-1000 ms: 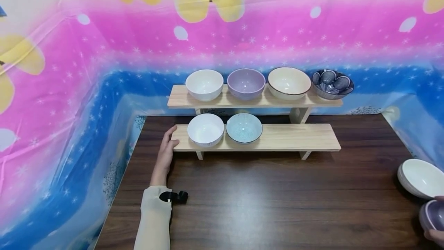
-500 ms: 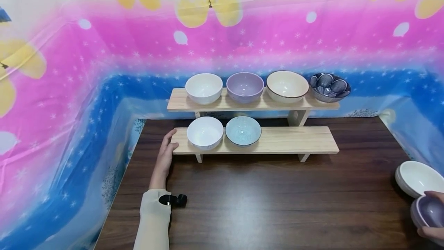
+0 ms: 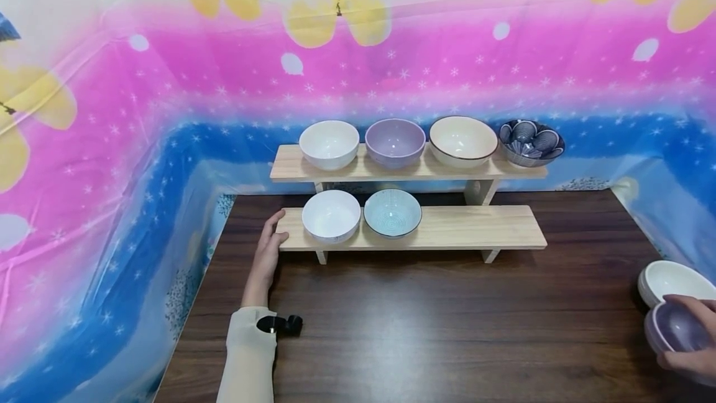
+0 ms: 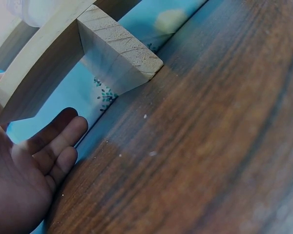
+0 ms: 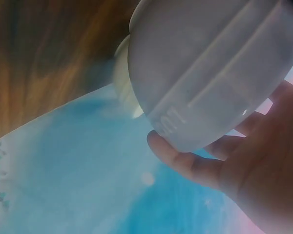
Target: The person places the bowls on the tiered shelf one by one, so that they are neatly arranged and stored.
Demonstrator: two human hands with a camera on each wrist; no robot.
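Note:
My left hand (image 3: 267,250) grips the left end of the lower wooden shelf (image 3: 475,226), thumb at the front edge. In the left wrist view, the other fingers (image 4: 63,141) extend beneath the shelf end. At the far right my right hand (image 3: 693,344) holds a purple bowl (image 3: 679,326), its thumb and fingers on opposite sides of the rim. The right wrist view shows the bowl's pale underside (image 5: 200,73) with embossed marks. A second bowl nested in it cannot be ruled out. Just behind it are stacked white bowls (image 3: 674,278), partly covered by the hand.
The lower shelf bears a white bowl (image 3: 331,216) and a light blue bowl (image 3: 393,213). On the upper shelf (image 3: 358,174) stand a white bowl (image 3: 329,145), a purple bowl (image 3: 395,143), a cream bowl (image 3: 463,142) and a dark bowl (image 3: 528,153) holding several small patterned pieces. A patterned cloth surrounds the dark table (image 3: 391,328).
My right hand has come further into view from the right edge, carrying the purple bowl leftward and slightly up. The left hand stays on the shelf end. The head view has shifted slightly.

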